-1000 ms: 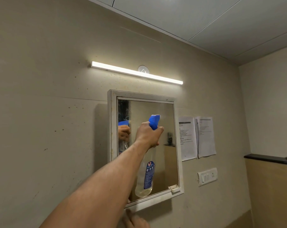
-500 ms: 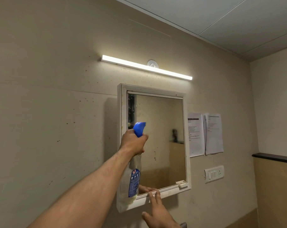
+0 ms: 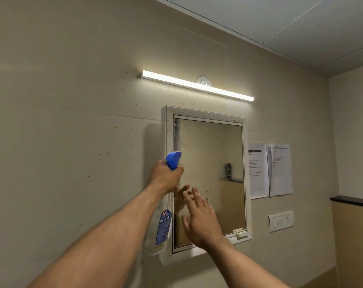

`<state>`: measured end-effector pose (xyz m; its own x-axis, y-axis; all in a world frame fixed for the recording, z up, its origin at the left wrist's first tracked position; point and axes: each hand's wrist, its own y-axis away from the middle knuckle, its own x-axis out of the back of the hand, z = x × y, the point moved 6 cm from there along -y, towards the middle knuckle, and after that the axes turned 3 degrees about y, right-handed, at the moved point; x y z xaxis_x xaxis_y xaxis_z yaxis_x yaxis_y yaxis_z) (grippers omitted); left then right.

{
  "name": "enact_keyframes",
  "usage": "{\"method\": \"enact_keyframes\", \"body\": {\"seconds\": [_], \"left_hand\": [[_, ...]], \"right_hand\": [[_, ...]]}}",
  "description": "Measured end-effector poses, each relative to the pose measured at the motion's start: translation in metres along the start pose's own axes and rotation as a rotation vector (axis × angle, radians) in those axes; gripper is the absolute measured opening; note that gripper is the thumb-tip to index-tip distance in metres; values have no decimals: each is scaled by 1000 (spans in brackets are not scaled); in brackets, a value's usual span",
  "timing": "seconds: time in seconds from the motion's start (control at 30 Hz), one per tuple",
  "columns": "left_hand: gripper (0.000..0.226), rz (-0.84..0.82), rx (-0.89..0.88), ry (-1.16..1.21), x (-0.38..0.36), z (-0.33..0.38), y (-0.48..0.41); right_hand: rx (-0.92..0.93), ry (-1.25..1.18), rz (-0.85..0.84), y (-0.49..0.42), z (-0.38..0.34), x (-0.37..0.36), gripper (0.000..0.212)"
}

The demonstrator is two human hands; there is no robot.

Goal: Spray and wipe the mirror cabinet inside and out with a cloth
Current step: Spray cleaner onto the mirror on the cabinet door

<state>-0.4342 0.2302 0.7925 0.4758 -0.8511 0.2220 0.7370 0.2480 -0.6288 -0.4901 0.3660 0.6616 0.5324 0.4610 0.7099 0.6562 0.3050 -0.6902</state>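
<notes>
Both hands are up in front of the mirror cabinet (image 3: 205, 113), which hangs on the beige wall (image 3: 72, 142) with its door closed. My left hand (image 3: 164, 178) grips the neck of the spray bottle (image 3: 161, 227), fingers curled round it just under the blue trigger head (image 3: 173, 160), which points toward the upper left part of the glass; the clear body of the bottle hangs down along the cabinet's left frame. My right hand (image 3: 201, 222) holds nothing, its fingers straight and spread, raised before the lower left part of the mirror (image 3: 218, 159). Its fingertips meet their own reflection closely, though I cannot tell whether they touch the glass. The mirror looks smudged and speckled, with a dark streak down its left edge. A lit light bar (image 3: 197, 85) runs above the cabinet. To its right, two printed sheets (image 3: 270, 169) are stuck to the wall, a white switch plate (image 3: 280, 221) sits below them, and a dark ledge (image 3: 353, 201) runs along the side wall.
</notes>
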Motion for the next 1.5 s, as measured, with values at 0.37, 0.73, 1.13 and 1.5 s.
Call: {"method": "enact_keyframes", "body": {"seconds": [0.37, 0.73, 1.13, 1.5], "left_hand": [[18, 54, -61, 62, 14, 26, -6], [16, 49, 147, 82, 7, -46, 29], [13, 84, 328, 21, 8, -124, 90], [18, -12, 217, -91, -1, -125, 97]], "right_hand": [[30, 52, -5, -11, -10, 17, 76], [-85, 44, -46, 14, 6, 22, 72], [224, 120, -242, 33, -50, -28, 85], [252, 210, -156, 54, -40, -47, 80]]}}
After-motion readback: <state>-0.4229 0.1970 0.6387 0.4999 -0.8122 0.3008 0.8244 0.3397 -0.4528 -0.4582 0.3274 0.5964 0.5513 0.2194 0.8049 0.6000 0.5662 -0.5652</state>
